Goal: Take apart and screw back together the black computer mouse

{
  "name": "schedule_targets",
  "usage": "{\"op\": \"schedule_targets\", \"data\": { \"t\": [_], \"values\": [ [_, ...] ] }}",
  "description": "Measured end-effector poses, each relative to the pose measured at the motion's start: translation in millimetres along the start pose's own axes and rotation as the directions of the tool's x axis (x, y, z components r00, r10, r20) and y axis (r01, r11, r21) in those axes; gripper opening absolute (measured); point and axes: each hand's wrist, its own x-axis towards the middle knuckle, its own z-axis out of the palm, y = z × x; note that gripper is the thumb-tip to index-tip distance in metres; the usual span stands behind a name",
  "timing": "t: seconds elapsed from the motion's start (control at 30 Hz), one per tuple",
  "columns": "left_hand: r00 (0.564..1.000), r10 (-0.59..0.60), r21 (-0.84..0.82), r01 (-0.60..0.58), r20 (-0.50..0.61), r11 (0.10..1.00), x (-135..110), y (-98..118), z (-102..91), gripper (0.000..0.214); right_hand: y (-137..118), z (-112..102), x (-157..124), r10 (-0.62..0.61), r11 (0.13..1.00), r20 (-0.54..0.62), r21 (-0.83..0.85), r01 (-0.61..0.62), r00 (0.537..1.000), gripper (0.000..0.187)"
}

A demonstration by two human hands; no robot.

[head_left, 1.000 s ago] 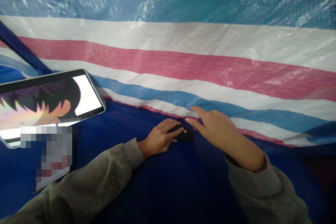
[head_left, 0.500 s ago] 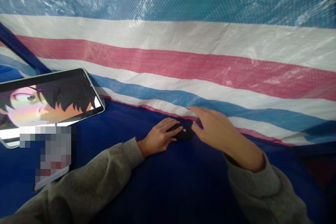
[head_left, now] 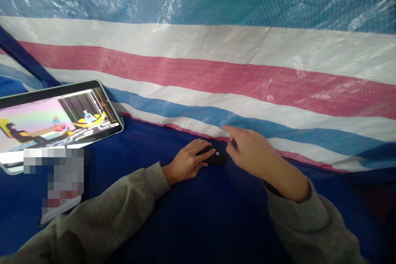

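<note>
My left hand point(head_left: 190, 159) lies on the blue surface, its fingers and thumb over the left end of a small black oval thing, apparently a computer mouse point(head_left: 219, 157). A small pale dot shows on the mouse's exposed part. Just right of it hovers my right hand point(head_left: 250, 148), with index finger stretched out and thumb apart. Nothing is visible between those fingers, and the other fingertips are hidden behind the hand. The right thumb tip is close to the mouse's right end; whether they touch I cannot tell.
To the left stands a tilted tablet point(head_left: 116, 128) in a pale case, playing a cartoon. A phone-like thing point(head_left: 62, 212), mostly pixelated, lies before it. Striped plastic sheeting point(head_left: 198, 72) hangs behind the dark blue surface point(head_left: 198, 222). A blue bar point(head_left: 27, 60) slants at far left.
The tablet's picture has switched from a close-up cartoon face to a wider colourful scene. Both hands and the mouse stay practically where they were.
</note>
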Motion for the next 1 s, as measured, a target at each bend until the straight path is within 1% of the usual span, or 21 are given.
{"op": "schedule_targets", "data": {
  "t": [0.43, 0.53, 0.67, 1.0],
  "values": [
    [1.0, 0.004, 0.007, -0.004, 0.001, 1.0, -0.9, -1.0, 1.1, 0.044, 0.9, 2.7, 0.6, -0.03, 1.0, -0.016, -0.011, 0.029, 0.999, 0.045],
    [1.0, 0.005, 0.012, -0.005, 0.007, 1.0, -1.6, -1.8, 1.7, 0.045, 1.5, 3.6, 0.1, -0.032, 0.999, -0.029, -0.041, 0.031, 0.999, 0.042],
    [1.0, 0.004, 0.012, -0.004, 0.002, 1.0, -1.6, -1.6, 1.3, 0.045, 1.7, 3.8, 0.0, -0.005, 0.995, -0.041, -0.104, 0.001, 0.999, 0.04],
    [1.0, 0.011, 0.029, -0.011, 0.007, 1.0, -1.3, -0.8, 1.6, 0.043, -0.9, -0.8, 0.6, 0.005, 0.986, -0.006, -0.168, -0.006, 1.0, 0.04]
  ]
}}
